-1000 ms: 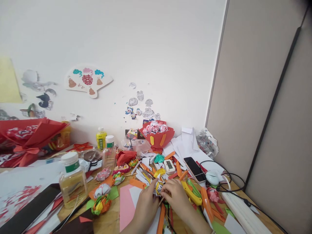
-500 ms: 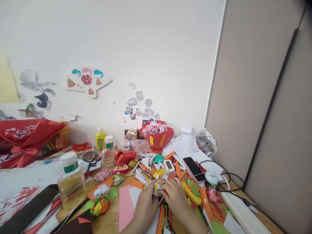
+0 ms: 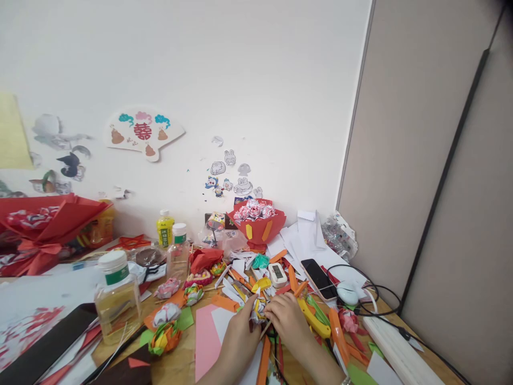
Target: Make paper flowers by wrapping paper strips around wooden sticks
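Observation:
Between my hands is a small crumpled paper flower (image 3: 258, 308) in white, yellow and dark colours, with a thin stick below it. My left hand (image 3: 243, 329) closes around its left side, thumb and fingers pressed to the paper. My right hand (image 3: 285, 319) pinches at its right side, fingers bent over the stick's top. Part of the flower is hidden by the fingers. Just behind are a yellow folded paper (image 3: 261, 284) and a white digital timer (image 3: 278, 274). A yellow-handled tool (image 3: 315, 319) lies right of my right hand.
Paper flowers (image 3: 164, 337) and a clear jar (image 3: 117, 302) stand to the left. A red bouquet (image 3: 258, 227) is at the back. On the right are a phone (image 3: 319, 278), a white mouse (image 3: 348, 292), black cable and a white power strip (image 3: 401, 350).
My right hand and forearm have shifted very slightly, and the stick below the flower shows a little more. Both hands keep their hold.

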Tool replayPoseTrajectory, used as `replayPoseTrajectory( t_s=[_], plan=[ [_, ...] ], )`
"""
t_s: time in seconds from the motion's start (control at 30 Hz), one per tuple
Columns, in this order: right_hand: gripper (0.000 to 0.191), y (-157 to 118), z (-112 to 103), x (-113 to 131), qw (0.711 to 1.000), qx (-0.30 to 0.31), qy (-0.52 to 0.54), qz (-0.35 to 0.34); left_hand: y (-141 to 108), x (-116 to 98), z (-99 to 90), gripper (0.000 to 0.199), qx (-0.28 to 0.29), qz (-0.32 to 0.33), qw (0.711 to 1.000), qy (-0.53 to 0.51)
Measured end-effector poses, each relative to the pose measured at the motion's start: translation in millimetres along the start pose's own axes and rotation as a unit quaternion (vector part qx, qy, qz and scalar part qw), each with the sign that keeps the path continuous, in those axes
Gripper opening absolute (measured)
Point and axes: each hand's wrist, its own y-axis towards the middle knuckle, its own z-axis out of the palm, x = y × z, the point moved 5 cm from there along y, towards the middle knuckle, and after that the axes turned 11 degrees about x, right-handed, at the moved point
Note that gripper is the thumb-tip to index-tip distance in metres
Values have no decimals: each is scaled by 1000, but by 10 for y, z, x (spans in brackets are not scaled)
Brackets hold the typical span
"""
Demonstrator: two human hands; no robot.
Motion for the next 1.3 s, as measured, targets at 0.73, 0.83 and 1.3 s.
replayPoseTrajectory(
  t_s=[0.73, 0.83, 1.3],
  plan=[
    [18, -12, 22, -2, 1000, -4, 21, 10, 44, 122, 27, 57, -6, -6, 1000, -11],
    [16, -8, -11, -1, 999, 1, 38, 25, 38, 124, 26, 55, -7, -1, 1000, -10],
    [16, 15, 73, -112, 981, 37, 169, 86, 19, 104, 31, 54, -2, 2, 1000, 6]
  ],
)
